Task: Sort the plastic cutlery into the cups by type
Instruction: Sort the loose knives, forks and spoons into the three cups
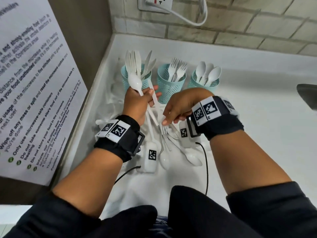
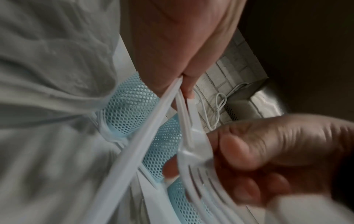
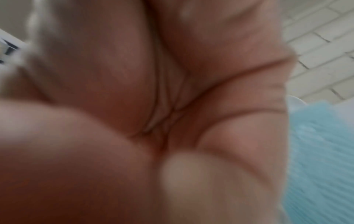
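Three teal mesh cups stand at the back: the left cup [image 1: 145, 84] has knives, the middle cup [image 1: 169, 88] forks, the right cup [image 1: 212, 84] spoons. My left hand [image 1: 145, 98] grips a bundle of white cutlery in front of the left cup. A spoon [image 1: 135, 82] bowl sticks up from it and handles [image 1: 155, 100] point down. Just right of it, my right hand [image 1: 169, 118] pinches the head of a fork [image 1: 163, 129], tines pointing down. The left wrist view shows the fork [image 2: 197, 163] between the right hand's fingers [image 2: 258, 151]. A blurred palm fills the right wrist view.
Loose spoons [image 1: 193, 158] and other cutlery lie on the white counter [image 1: 257, 134] below my hands, over crumpled clear plastic [image 1: 111, 103]. A printed notice [image 1: 34, 83] covers the left wall. A socket with a white cable [image 1: 197, 23] is on the brick wall. A dark object [image 1: 307, 95] sits at the right edge.
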The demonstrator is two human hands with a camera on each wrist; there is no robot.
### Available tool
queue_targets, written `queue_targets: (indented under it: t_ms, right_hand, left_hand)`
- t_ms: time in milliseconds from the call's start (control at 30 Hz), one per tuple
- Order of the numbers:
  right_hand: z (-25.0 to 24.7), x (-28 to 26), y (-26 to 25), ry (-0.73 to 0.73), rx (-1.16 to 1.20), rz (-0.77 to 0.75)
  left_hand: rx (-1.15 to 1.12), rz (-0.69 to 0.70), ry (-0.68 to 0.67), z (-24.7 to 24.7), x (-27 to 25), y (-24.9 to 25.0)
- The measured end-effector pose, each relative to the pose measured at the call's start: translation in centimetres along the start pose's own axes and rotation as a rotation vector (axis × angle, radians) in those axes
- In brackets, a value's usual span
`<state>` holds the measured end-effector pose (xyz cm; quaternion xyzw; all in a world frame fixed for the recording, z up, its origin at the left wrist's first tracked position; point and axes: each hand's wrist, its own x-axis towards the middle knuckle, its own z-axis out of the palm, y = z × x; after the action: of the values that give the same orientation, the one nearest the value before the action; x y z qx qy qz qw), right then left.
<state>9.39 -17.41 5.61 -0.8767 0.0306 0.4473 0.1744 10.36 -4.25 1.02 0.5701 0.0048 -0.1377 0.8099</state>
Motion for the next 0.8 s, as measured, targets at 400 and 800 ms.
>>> queue_targets:
  t_ms: [400, 800]
  right_hand:
    - [6.9, 3.1, 2.3, -0.146, 0.561, -0.13]
    - [7.3, 3.2, 1.1, -0.031, 0.587, -0.084]
  left_hand:
    - [-0.042, 0.076, 0.065, -0.5, 0.1, -0.7]
    - [-0.09, 0.111, 0.152, -0.7, 0.3, -0.8]
